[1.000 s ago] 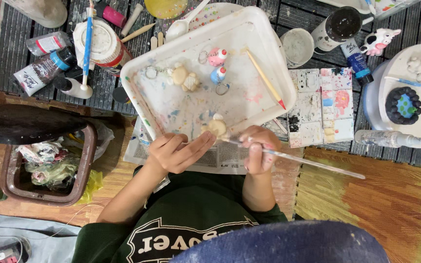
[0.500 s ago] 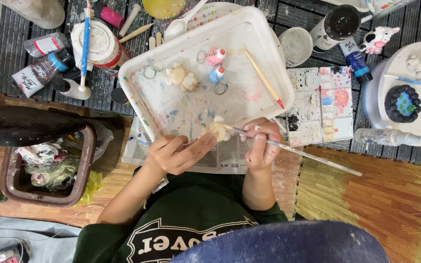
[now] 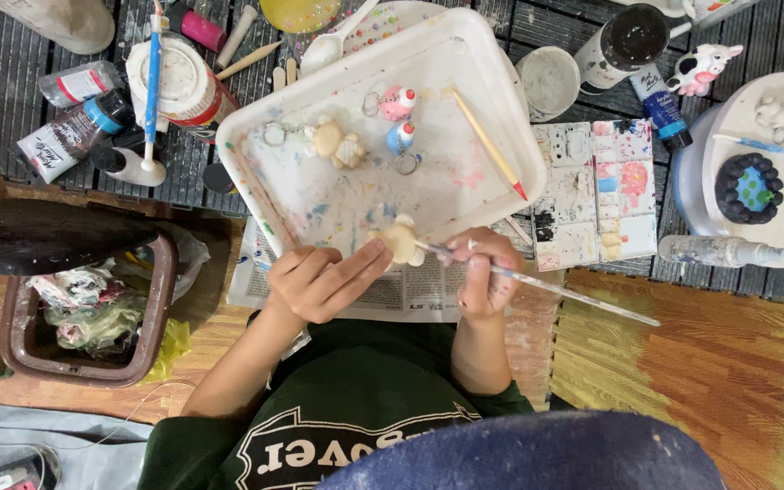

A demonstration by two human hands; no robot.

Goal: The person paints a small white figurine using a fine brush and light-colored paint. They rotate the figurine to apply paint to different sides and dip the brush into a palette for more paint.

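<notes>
Nearest the body, left hand (image 3: 321,283) pinching a small cream figurine (image 3: 402,242) at the white tray's (image 3: 478,63) near edge, right hand (image 3: 483,275) closed around a thin paintbrush (image 3: 564,293) touching the figurine, farther off two painted keychain figures (image 3: 398,118), a red-tipped pencil (image 3: 489,146), paint bottles (image 3: 70,136) beyond.

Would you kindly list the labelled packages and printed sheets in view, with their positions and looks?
Brown paint bottle: far left, lying down, white label, blue band.
Blue paint tube: right of the tray, upright, dark label.
Clear jar: upper left, red-and-white label.
Newspaper: under the tray's near edge, white with print.
</notes>
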